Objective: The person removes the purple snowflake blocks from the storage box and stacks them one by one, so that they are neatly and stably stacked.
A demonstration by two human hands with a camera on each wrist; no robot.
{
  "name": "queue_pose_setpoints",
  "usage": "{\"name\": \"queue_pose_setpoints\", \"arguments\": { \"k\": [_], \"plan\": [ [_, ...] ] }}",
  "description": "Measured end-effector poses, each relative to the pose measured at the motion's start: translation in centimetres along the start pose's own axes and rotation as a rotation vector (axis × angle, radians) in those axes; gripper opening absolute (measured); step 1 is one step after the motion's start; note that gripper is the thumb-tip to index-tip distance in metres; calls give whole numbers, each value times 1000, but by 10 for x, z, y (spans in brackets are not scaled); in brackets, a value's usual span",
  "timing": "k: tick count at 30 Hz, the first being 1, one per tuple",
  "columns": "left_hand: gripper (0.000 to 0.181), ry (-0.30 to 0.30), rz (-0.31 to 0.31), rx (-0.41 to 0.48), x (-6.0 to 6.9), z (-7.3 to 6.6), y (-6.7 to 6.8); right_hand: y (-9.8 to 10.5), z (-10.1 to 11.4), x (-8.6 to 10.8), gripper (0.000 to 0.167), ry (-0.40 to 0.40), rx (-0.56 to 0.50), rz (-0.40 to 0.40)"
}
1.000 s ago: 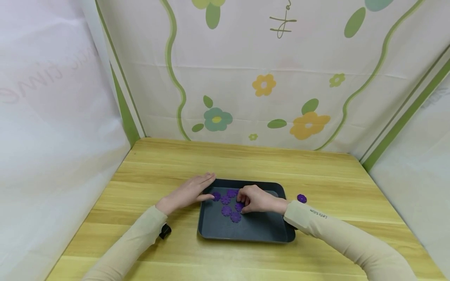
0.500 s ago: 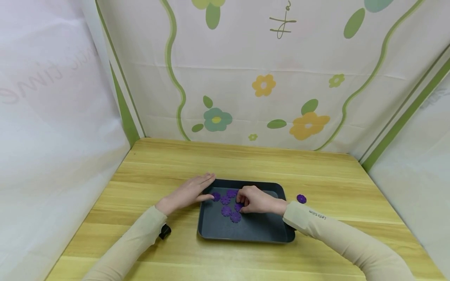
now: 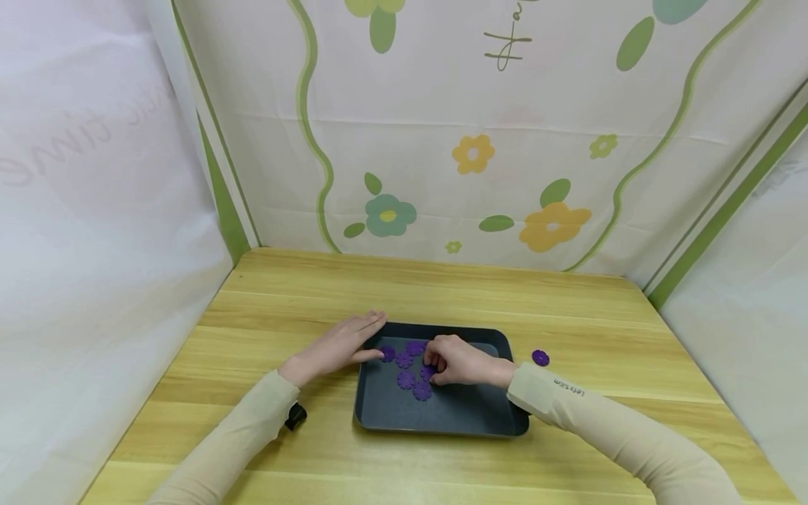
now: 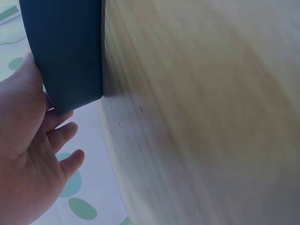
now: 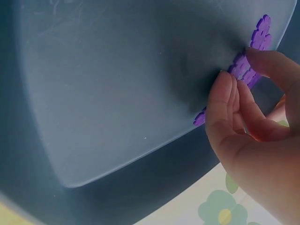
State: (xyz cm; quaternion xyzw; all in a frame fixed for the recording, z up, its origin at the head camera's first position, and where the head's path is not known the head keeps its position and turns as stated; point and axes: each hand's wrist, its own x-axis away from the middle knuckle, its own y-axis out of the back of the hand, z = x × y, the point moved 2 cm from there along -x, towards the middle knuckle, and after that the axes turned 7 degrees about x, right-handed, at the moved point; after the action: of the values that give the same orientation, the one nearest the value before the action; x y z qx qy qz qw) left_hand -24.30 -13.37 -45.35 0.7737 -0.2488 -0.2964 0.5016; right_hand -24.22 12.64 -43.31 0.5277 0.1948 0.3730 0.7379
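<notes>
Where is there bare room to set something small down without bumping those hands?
The table is bare behind the tray, back to the patterned backdrop, and in front, between the sleeves. Inside the tray, room shows along the near wall. It's crowded in the left half, where purple pieces cluster by the left hand and right hand.

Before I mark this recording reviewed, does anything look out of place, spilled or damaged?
One thing: a lone purple flower-shaped piece lies on the wooden table, off the tray's right side, while the other visible pieces sit inside. It may be deliberate. I see no spill or damage.
</notes>
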Motion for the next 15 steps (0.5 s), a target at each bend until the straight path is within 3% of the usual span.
{"name": "queue_pose_setpoints", "arguments": {
  "k": [15],
  "plan": [
    [70, -8, -4, 6, 0, -1, 1, 2, 1, -1, 20, -3, -10, 16]
  ]
}}
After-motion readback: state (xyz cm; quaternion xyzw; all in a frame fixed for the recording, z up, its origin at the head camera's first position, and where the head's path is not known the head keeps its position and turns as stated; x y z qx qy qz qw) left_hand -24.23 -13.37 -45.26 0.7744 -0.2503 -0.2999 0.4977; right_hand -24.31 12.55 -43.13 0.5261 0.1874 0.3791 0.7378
